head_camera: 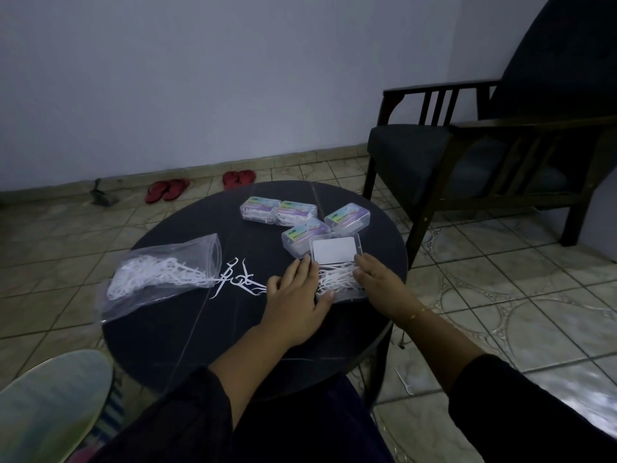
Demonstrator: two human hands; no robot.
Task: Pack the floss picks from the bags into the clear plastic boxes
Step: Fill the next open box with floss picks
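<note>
Floss picks (334, 279) fill the open box (335, 262); left hand (295, 295) and right hand (377, 282) clasp its sides (steadying it for closing, probably).

Round table (173, 332): bag (157, 279), boxes (293, 212), picks (238, 279)
</note>
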